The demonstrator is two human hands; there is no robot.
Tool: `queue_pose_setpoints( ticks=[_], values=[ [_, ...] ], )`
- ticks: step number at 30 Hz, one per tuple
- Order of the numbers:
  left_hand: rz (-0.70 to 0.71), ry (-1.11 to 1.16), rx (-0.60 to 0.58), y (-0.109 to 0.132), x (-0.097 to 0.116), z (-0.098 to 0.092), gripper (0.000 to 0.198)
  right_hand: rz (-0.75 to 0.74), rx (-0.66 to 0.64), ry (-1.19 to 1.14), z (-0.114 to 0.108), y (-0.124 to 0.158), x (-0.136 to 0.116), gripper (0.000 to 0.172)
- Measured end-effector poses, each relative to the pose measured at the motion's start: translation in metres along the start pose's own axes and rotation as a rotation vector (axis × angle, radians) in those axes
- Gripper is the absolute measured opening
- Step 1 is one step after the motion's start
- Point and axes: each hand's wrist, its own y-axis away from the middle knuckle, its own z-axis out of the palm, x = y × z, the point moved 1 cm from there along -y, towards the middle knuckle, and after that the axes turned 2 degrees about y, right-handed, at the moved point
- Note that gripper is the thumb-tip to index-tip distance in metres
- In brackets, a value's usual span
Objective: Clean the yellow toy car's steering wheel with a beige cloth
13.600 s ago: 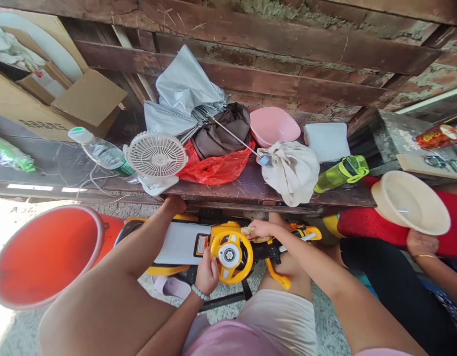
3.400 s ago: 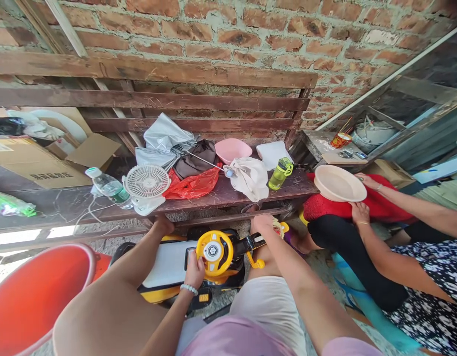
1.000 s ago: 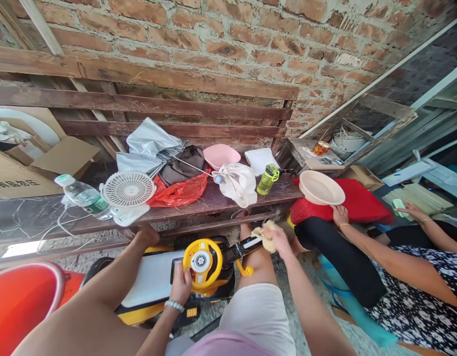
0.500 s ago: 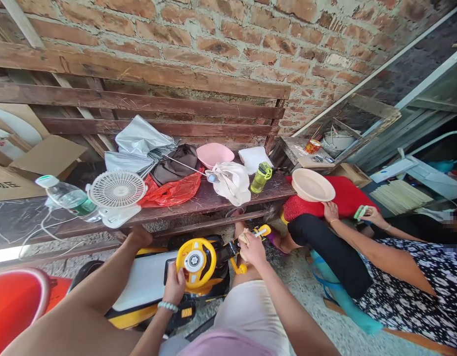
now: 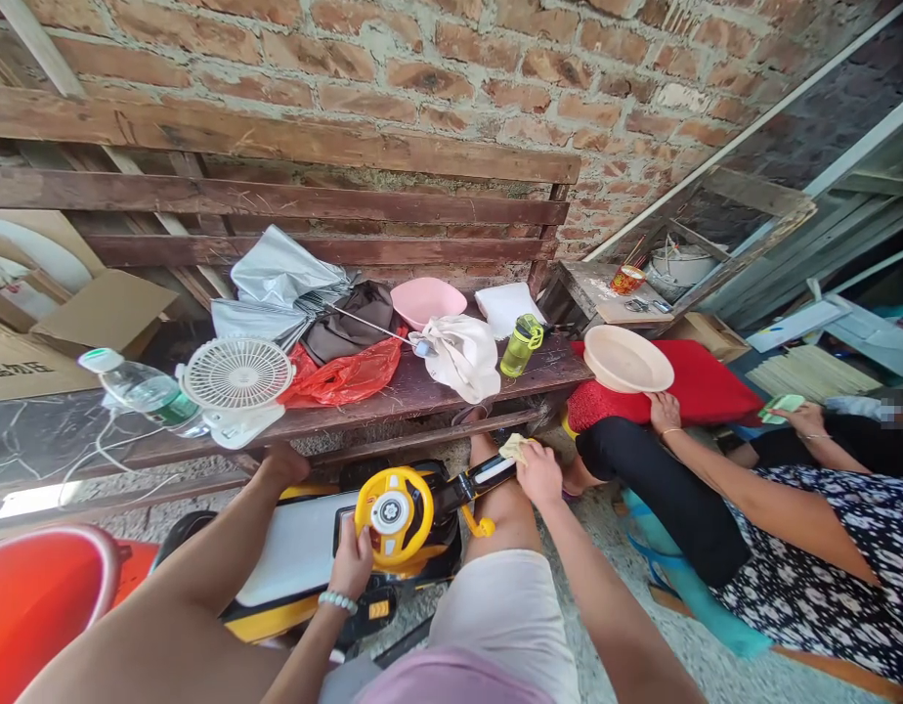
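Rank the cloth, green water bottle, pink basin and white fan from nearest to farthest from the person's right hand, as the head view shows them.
1. Cloth: at the fingertips of the right hand.
2. Green water bottle: on the bench, ahead of the hand.
3. Pink basin: farther left, at the bench's back.
4. White fan: far left on the bench.

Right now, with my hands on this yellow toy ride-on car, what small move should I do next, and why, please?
Probably slide the cloth in your right hand along the black bar toward the yellow steering wheel: the cloth sits at the bar's far end, and your left hand is steadying the wheel.
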Motion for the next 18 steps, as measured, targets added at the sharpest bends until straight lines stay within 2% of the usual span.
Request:
queue_pose_setpoints(
  ticks=[4, 8, 9, 11, 13, 15, 18],
  values=[
    [0.001, 0.025, 0.004, -0.001, -0.008, 0.001, 0.04, 0.055, 0.061, -0.02, -0.009, -0.019, 0.034, 0.031],
    [-0.009, 0.041, 0.01, -0.001, -0.01, 0.002, 0.042, 0.385, 0.237, -0.158, -0.013, -0.025, 0.064, 0.038],
    [-0.01, 0.04, 0.013, -0.001, -0.009, 0.002, 0.042, 0.437, 0.264, -0.197, -0.014, -0.025, 0.07, 0.04],
    [-0.009, 0.035, 0.013, -0.001, -0.007, 0.002, 0.04, 0.445, 0.301, -0.253, -0.018, -0.024, 0.075, 0.045],
    [-0.011, 0.023, 0.015, -0.001, -0.006, 0.003, 0.037, 0.366, 0.324, -0.276, -0.021, -0.024, 0.068, 0.047],
    [-0.005, 0.017, 0.016, -0.001, -0.004, 0.003, 0.036, 0.267, 0.288, -0.271, -0.021, -0.025, 0.048, 0.048],
    [0.013, 0.017, 0.021, 0.0, -0.001, 0.003, 0.036, 0.204, 0.039, -0.186, -0.01, -0.024, 0.005, 0.042]
  ],
)
